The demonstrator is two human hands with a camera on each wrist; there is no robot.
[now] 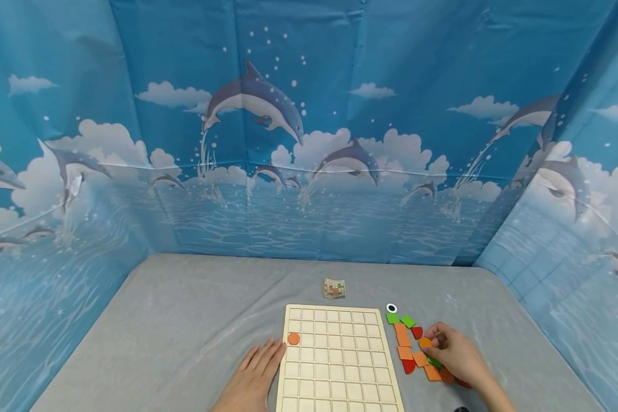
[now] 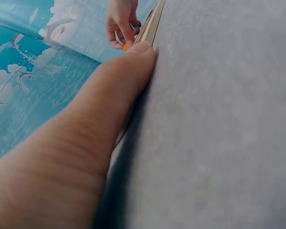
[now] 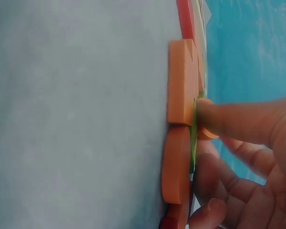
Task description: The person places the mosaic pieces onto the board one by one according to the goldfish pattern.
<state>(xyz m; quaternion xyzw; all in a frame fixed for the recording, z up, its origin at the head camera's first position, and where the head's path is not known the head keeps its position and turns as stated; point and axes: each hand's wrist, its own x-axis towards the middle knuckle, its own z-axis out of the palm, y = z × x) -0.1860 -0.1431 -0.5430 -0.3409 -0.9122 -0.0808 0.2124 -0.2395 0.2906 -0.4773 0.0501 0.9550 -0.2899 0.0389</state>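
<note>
My left hand (image 1: 257, 372) lies with its fingers stretched out on the grey cloth, fingertips against the left edge of a pale gridded board (image 1: 321, 355). An orange-red round piece (image 1: 293, 339) sits in a cell near the board's upper left. To the right of the board, my right hand (image 1: 455, 352) pinches an orange round piece (image 1: 425, 342) between thumb and finger, just over the pile. Below the thumb in the right wrist view are an orange block (image 3: 178, 83) and a rounded orange piece (image 3: 175, 164). A green piece (image 1: 435, 362) is partly hidden under the hand.
Several flat pieces lie right of the board, among them green squares (image 1: 408, 321), orange squares (image 1: 404, 353) and red wedges (image 1: 409, 366). A black-and-white ring piece (image 1: 391, 308) tops the group. Behind the board is a small patterned card (image 1: 334, 288). Dolphin-printed curtains (image 1: 309, 217) surround the table.
</note>
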